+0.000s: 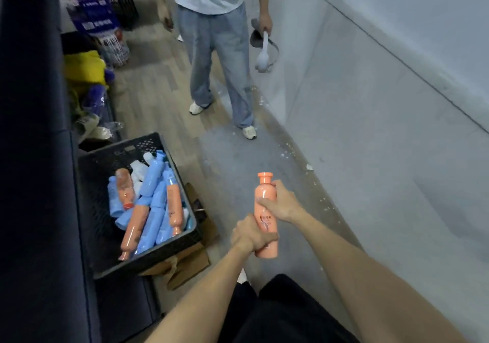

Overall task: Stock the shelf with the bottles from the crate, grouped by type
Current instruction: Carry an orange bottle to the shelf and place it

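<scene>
We note both hands closed on one upright orange bottle [266,217], held in the air above the grey floor [232,157] to the right of the black crate [105,162]. Our left hand [250,234] wraps its lower body; our right hand [279,203] grips the upper body below the cap. The crate holds blue bottles [153,176], white bottles [139,169] and further orange ones, lying jumbled. A second person [214,38] stands beyond, near the white wall [383,104].
</scene>
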Demonstrator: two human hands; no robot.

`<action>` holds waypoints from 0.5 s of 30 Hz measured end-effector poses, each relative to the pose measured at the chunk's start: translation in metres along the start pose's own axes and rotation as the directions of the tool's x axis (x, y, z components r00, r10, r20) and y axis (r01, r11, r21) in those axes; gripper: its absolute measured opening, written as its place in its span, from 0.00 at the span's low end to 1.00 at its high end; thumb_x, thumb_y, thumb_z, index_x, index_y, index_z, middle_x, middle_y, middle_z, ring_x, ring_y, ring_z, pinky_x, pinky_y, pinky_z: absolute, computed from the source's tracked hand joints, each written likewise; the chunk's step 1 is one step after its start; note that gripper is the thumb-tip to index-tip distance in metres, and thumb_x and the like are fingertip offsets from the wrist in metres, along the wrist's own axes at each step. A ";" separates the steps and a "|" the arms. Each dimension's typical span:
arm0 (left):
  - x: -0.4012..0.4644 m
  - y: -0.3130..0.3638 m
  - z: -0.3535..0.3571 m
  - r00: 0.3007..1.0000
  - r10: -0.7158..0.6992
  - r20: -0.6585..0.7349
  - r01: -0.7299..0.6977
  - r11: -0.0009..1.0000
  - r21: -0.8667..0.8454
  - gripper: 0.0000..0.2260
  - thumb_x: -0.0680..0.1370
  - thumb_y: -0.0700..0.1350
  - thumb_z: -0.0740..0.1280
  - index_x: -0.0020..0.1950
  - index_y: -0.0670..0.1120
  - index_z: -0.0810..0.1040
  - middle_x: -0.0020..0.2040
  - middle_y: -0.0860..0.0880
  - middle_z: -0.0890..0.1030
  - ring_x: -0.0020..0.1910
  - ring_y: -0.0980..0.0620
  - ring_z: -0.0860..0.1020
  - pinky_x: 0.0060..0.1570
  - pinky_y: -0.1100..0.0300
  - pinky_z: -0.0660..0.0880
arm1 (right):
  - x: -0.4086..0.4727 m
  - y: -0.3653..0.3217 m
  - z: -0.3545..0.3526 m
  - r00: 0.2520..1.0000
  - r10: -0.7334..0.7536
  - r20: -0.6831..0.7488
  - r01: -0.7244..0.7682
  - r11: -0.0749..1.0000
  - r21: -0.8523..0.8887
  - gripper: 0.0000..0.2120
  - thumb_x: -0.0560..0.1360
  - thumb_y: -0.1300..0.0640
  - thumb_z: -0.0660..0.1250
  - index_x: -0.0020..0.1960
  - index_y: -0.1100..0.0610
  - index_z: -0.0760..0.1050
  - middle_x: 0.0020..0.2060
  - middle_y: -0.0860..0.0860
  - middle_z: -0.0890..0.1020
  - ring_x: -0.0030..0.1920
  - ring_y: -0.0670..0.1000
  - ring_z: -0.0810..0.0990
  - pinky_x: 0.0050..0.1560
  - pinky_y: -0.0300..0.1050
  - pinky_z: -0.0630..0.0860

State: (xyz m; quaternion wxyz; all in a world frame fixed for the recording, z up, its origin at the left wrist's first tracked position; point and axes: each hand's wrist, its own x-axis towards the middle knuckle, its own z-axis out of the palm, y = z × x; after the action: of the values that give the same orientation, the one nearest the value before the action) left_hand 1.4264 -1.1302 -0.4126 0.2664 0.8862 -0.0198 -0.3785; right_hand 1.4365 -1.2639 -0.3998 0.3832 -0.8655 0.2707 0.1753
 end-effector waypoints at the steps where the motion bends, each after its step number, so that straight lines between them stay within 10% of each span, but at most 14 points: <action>1: 0.009 0.000 -0.011 1.000 -0.017 -0.009 0.017 1.000 -0.016 0.27 0.64 0.62 0.75 0.57 0.51 0.74 0.57 0.48 0.81 0.57 0.46 0.79 0.53 0.55 0.76 | 0.013 -0.013 0.000 0.999 -0.022 0.027 0.023 1.000 -0.020 0.27 0.74 0.45 0.71 0.67 0.54 0.65 0.57 0.54 0.80 0.59 0.58 0.78 0.57 0.50 0.74; 8: 0.060 -0.042 -0.098 0.964 -0.242 -0.113 0.189 0.917 -0.351 0.29 0.63 0.59 0.77 0.58 0.47 0.75 0.56 0.47 0.81 0.56 0.46 0.80 0.56 0.53 0.77 | 0.103 -0.139 0.049 0.919 -0.246 0.309 0.311 0.933 -0.180 0.30 0.74 0.45 0.71 0.70 0.56 0.64 0.60 0.57 0.79 0.61 0.59 0.77 0.55 0.47 0.72; 15: 0.081 -0.106 -0.178 0.764 -0.590 -0.261 0.309 0.690 -0.655 0.32 0.62 0.61 0.76 0.61 0.51 0.72 0.59 0.50 0.80 0.58 0.49 0.78 0.54 0.57 0.74 | 0.146 -0.276 0.141 0.640 -0.426 0.640 0.649 0.745 -0.154 0.27 0.73 0.44 0.70 0.68 0.50 0.66 0.59 0.55 0.80 0.60 0.58 0.78 0.56 0.47 0.73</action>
State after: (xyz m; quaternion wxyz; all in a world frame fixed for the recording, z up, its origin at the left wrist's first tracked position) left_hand 1.5881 -0.9769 -0.4157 0.4134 0.8007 0.3826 -0.2039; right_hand 1.7052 -1.0513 -0.4087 0.3099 -0.8688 -0.1695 0.3469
